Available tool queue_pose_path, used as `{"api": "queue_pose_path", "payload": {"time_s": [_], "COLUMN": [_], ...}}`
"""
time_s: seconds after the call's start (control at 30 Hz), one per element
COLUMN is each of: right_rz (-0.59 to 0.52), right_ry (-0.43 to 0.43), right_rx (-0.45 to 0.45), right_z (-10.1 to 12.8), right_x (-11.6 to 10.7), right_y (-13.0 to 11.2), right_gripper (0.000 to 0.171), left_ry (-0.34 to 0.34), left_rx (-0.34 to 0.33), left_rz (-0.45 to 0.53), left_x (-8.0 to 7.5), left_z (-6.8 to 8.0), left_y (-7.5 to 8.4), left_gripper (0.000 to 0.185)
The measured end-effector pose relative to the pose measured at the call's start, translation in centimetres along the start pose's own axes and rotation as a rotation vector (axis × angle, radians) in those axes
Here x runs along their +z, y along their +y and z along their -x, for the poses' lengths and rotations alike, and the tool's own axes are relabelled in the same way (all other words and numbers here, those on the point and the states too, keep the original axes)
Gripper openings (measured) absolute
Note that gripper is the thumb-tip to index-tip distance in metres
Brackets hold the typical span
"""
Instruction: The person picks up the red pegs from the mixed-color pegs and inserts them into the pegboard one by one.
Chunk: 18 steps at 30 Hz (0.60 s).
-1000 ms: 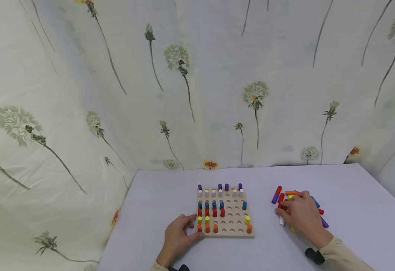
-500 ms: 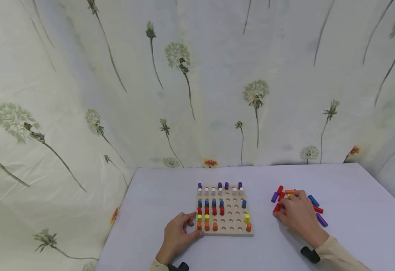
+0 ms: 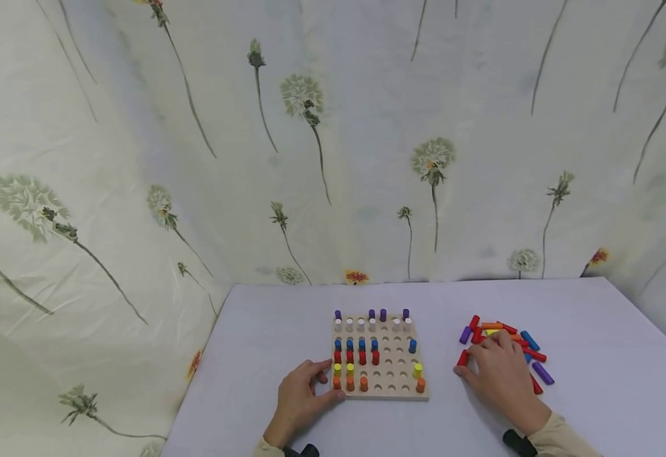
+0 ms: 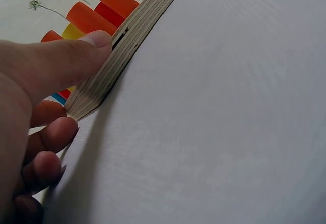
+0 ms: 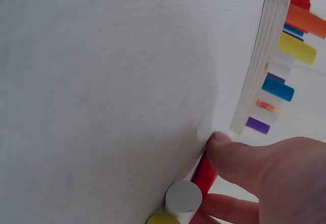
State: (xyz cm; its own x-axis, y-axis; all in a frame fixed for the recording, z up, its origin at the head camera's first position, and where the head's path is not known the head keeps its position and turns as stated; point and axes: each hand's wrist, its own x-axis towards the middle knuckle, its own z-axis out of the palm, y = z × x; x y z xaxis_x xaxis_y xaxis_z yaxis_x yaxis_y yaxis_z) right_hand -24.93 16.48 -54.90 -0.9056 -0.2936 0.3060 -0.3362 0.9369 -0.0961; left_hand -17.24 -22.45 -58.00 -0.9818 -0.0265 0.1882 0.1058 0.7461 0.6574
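Note:
A wooden pegboard (image 3: 390, 398) lies on the table, with rows of purple, white, blue, red, yellow and orange pegs standing in some of its holes. My left hand (image 3: 301, 395) holds its near left corner, the thumb against the front edge and fingers at the left side. At the right, my right hand (image 3: 504, 377) is low over a loose pile of pegs. A red peg (image 5: 205, 175) is pinched between its thumb and fingers. Close by in the right wrist view are a white peg (image 5: 183, 197) and a yellow peg (image 5: 163, 219). The palm hides part of the pile.
Around the right hand lie more loose pegs, including a purple peg (image 3: 543, 373), a blue peg (image 3: 529, 340) and an orange peg (image 3: 491, 326). The white table (image 3: 424, 431) meets a flower-patterned curtain (image 3: 361, 158) at the back.
My right hand has shifted slightly left and toward me at the pile, and the red peg has come along at its fingertips. Several loose pegs have shifted. The left hand stays on the pegboard.

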Motion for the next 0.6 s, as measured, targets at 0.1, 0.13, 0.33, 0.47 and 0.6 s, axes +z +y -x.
{"api": "queue_pose_path", "payload": {"time_s": [0.1,0.13,0.33,0.47,0.6], "right_rz": [-0.027,-0.035,-0.052,-0.038,-0.040], "right_ry": [0.013,0.006,-0.037,-0.053,-0.056], "right_rx": [-0.013,-0.015,-0.009,0.004,-0.006], "right_z": [0.03,0.04,0.11,0.03,-0.31], "right_x": [-0.06,-0.09,-0.04,-0.09,0.04], "right_y": [-0.13,-0.18,-0.53,-0.82,-0.89], "right_gripper": [0.033,0.029,0.017,0.025,0.030], "left_ry": [0.002,0.001,0.006,0.012,0.018], "left_rx": [-0.003,-0.005,0.001,0.011,0.013], "left_rz": [0.000,-0.002,0.001,-0.001,-0.005], "left_x": [0.04,0.06,0.19,0.12,0.08], "left_z": [0.03,0.06,0.17,0.11,0.04], "left_y": [0.05,0.05,-0.06,-0.09,-0.07], "left_gripper": [0.064,0.064,0.065,0.064,0.063]}}
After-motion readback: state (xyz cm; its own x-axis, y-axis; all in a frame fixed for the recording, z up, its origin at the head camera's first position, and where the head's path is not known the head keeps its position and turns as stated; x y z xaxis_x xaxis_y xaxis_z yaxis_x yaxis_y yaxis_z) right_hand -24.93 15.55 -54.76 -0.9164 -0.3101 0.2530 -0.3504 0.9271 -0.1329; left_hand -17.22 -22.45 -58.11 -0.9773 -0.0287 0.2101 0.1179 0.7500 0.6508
